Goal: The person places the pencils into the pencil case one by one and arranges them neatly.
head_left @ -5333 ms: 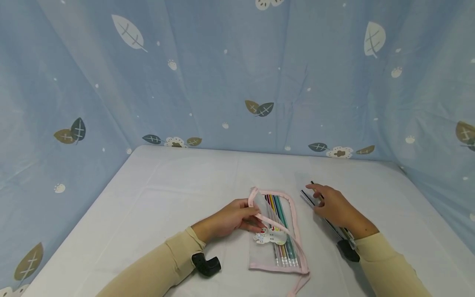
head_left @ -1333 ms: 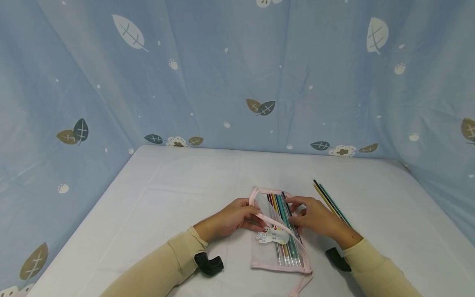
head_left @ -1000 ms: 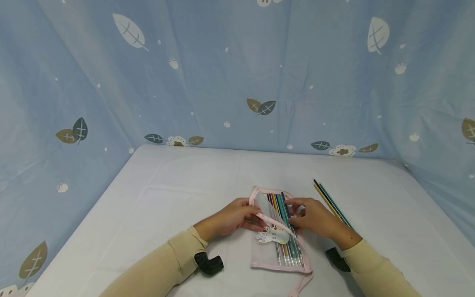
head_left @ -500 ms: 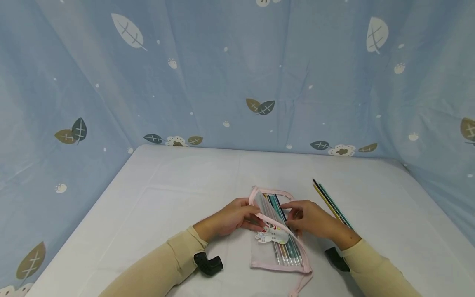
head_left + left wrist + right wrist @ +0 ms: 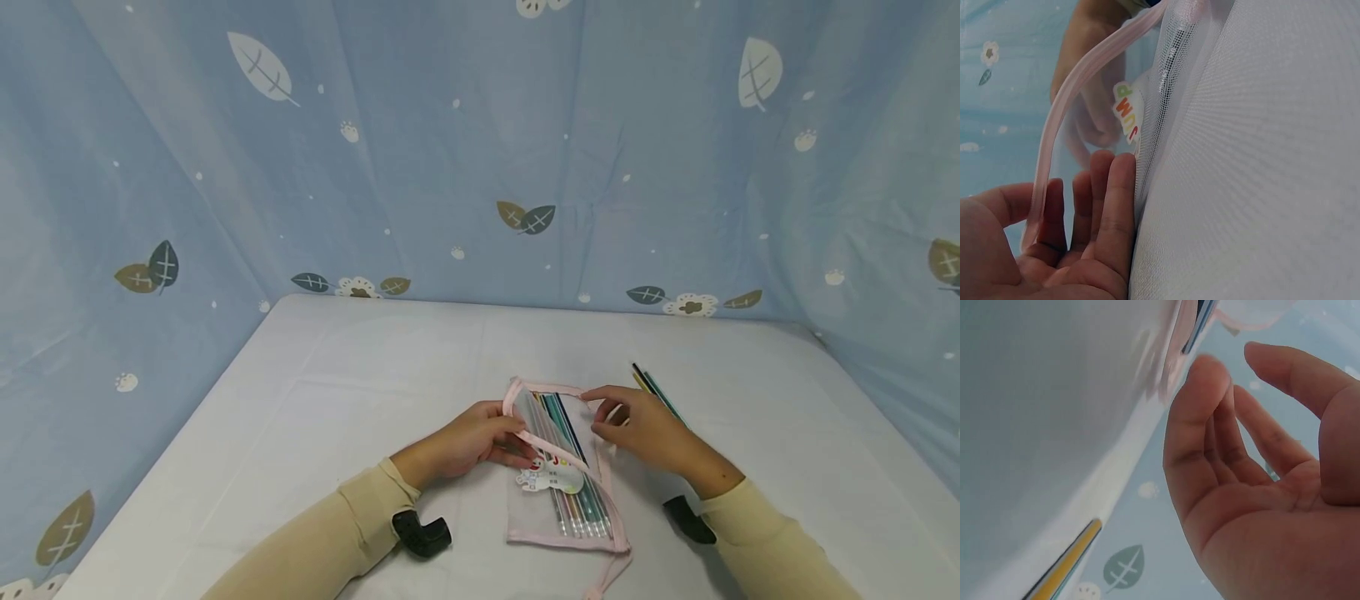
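Pinching mesh pouch point(image 5: 531, 510) with left fingers point(image 5: 1117, 212), right fingers point(image 5: 1184, 425) parted, loose pencils point(image 5: 654, 383) partly hidden behind

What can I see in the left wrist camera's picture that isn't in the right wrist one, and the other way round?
Only the left wrist view shows the left hand and the tag lettered JUMP. Only the right wrist view shows the loose pencils, one of them yellow. Both share the right hand, the pink-edged pouch and the blue patterned cloth.
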Demonstrator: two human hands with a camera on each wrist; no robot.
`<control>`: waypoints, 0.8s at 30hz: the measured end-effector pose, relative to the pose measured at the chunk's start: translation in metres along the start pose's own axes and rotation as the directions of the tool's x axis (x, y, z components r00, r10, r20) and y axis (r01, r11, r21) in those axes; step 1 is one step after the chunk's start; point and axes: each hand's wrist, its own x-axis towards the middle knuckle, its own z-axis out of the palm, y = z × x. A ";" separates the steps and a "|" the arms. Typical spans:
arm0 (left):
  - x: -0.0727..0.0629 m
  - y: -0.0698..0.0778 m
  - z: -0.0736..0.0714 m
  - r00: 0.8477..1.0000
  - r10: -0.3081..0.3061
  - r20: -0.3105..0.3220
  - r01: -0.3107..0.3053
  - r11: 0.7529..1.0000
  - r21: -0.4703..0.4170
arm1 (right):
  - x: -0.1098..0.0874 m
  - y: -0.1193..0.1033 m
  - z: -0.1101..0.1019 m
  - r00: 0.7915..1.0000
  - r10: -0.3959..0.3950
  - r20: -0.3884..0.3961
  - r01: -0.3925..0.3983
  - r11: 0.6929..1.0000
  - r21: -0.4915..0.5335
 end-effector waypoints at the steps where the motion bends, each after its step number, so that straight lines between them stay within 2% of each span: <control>1: 0.000 0.000 0.000 1.000 0.000 -0.001 0.000 1.000 -0.003 | 0.000 0.000 -0.002 1.000 -0.004 -0.011 0.004 1.000 -0.008; 7: 0.001 0.000 0.000 1.000 -0.002 -0.011 0.002 1.000 -0.003 | 0.000 0.003 -0.011 0.996 -0.017 -0.086 0.009 0.996 -0.088; 15: 0.000 0.002 0.001 1.000 -0.003 -0.007 0.003 1.000 0.003 | 0.001 0.011 -0.018 0.983 -0.034 -0.181 0.015 0.994 -0.107; 24: 0.000 0.001 0.000 1.000 -0.009 -0.005 0.009 1.000 -0.001 | 0.002 0.017 -0.024 0.980 0.017 -0.198 -0.043 0.991 -0.127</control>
